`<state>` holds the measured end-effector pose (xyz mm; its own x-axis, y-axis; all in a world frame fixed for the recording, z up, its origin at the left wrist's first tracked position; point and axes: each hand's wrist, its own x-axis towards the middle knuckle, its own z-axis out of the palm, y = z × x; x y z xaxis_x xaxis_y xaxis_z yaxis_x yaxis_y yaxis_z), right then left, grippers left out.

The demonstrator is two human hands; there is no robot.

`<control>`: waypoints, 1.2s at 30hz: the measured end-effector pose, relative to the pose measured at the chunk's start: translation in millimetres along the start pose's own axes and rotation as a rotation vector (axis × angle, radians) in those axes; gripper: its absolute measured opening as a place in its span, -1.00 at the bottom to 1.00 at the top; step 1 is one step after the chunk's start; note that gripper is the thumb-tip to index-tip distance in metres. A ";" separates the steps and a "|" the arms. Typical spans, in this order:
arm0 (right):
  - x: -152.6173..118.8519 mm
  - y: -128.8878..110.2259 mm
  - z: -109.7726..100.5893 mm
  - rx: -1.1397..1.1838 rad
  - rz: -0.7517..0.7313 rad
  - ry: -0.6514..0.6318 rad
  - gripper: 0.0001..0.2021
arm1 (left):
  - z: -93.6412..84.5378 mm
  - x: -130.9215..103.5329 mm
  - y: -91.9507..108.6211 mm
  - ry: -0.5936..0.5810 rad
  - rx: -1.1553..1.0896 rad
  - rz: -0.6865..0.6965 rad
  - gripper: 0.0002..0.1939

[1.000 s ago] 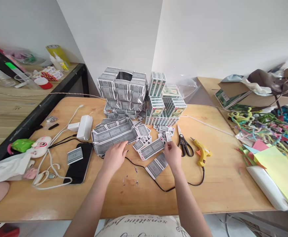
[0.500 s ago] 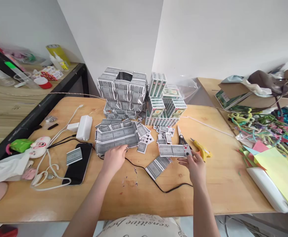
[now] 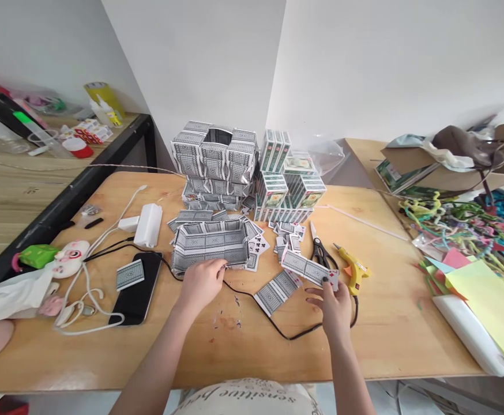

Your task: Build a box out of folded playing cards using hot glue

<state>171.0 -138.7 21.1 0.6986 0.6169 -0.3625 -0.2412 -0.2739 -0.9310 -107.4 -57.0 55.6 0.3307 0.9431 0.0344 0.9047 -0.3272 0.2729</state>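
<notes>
My left hand is closed on the near edge of an open tray made of playing cards, patterned backs showing. In my right hand, thumb and fingers pinch one end of a strip of joined cards, whose far end reaches left over the loose cards. Just below the strip lies a joined piece of cards on the table. Black scissors and a yellow glue gun lie beyond and to the right of my right hand.
Behind the tray stands a card structure, with stacked card boxes beside it. A phone, white adapter and cables are at left. A black cord crosses the front. Coloured paper and a cardboard box are at right.
My right hand has moved slightly nearer to me and left, and the strip now tilts down to the right. The tray has shifted slightly right and turned under my left hand.
</notes>
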 end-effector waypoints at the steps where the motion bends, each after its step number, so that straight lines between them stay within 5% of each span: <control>1: 0.0 1.2 -1.0 -0.071 -0.012 0.009 -0.53 | -0.9 -1.0 -0.6 0.018 -0.010 -0.003 -0.74; 5: -7.3 6.4 -6.4 -0.290 -0.038 -0.006 -0.40 | -9.0 -3.8 -5.3 0.116 -0.141 -0.022 -0.77; 14: -17.4 6.0 -8.7 -0.717 -0.203 0.006 -0.58 | -33.9 -7.7 -6.3 0.250 -0.432 -0.109 -0.79; 19: -11.8 6.2 2.6 -0.771 -0.335 -0.154 -0.55 | -27.9 -6.7 -3.9 0.299 -0.396 -0.054 -0.77; 25: -16.0 12.6 23.9 -0.843 -0.403 -0.406 -0.50 | -21.5 -0.1 2.8 0.275 -0.323 0.098 -0.77; 36: 7.7 -5.2 -8.4 -1.132 -0.447 -0.230 -0.48 | 5.2 8.3 9.9 0.113 -0.107 0.222 -0.75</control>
<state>183.3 -138.7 23.5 0.4076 0.9042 -0.1277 0.7857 -0.4185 -0.4555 -94.3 -52.7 53.6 0.4805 0.8513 0.2107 0.7776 -0.5246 0.3465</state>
